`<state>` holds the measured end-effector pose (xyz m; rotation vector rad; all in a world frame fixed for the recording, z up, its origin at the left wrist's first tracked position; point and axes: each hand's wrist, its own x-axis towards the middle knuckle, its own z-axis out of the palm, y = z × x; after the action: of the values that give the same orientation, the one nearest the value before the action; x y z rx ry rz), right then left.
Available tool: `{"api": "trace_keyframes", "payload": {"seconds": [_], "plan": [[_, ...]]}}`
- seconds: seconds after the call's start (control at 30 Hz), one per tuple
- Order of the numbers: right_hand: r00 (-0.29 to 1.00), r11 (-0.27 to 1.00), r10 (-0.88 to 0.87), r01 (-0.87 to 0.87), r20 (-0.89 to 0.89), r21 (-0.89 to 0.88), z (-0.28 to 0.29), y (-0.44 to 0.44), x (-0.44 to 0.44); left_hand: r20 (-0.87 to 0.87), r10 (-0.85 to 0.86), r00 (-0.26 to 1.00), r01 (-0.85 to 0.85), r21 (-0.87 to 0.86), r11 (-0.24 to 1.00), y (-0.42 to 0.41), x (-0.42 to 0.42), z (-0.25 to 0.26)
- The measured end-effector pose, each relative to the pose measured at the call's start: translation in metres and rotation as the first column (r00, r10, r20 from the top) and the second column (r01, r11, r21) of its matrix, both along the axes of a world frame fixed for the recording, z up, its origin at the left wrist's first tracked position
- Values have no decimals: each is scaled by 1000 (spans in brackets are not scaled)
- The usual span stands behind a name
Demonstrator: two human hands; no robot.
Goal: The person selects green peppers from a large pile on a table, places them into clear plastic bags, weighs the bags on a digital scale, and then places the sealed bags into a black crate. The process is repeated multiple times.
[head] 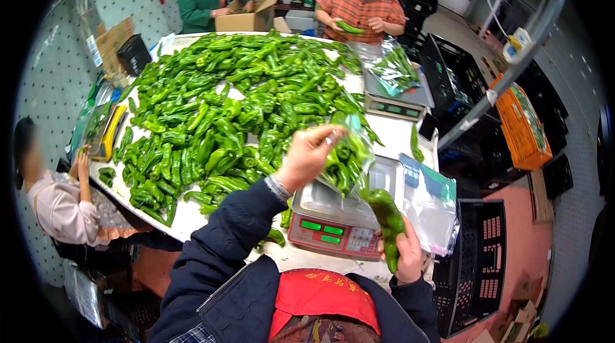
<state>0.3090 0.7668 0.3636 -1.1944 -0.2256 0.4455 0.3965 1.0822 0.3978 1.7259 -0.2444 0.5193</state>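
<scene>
My left hand (305, 154) pinches the top edge of a clear plastic bag (358, 148) with green peppers inside. The bag sits over the metal pan of a red digital scale (331, 237), whose green displays are lit. In my right hand (408, 254) is one long green pepper (387, 220), its upper end close to the bag's lower right side. Whether that end touches the bag I cannot tell. To the right of the scale lies a stack of flat clear bags (430, 203) with a blue-green print. A wide heap of green peppers (230, 117) spreads over the white table (180, 220).
Across the table, a second scale (396, 103) carries a filled bag (394, 67), with a phone (427, 125) beside it. Black crates (468, 266) and an orange crate (521, 127) stand right, near a metal post (504, 74). Co-workers are around the table; one handles a cardboard box (247, 18).
</scene>
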Motion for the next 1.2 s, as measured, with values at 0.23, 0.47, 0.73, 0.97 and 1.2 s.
{"api": "trace_keyframes", "payload": {"seconds": [0.23,0.47,0.73,0.97,1.2], "plan": [[993,917,-119,103,-18,-385,-65,-18,-3,113,-126,986,43,550,834,-105,-18,-87],[757,767,19,408,653,-495,-89,36,13,248,-95,964,-99,668,738,-112,-29,-78],[511,581,295,575,808,-576,-117,69,47,207,-225,952,-29,792,610,-117,-33,-76],[809,961,73,98,583,-258,-109,85,110,108,-233,966,54,801,596,-98,-32,-71],[826,967,165,-26,539,-255,-141,130,110,172,-205,964,-27,824,566,-98,-41,-62]]}}
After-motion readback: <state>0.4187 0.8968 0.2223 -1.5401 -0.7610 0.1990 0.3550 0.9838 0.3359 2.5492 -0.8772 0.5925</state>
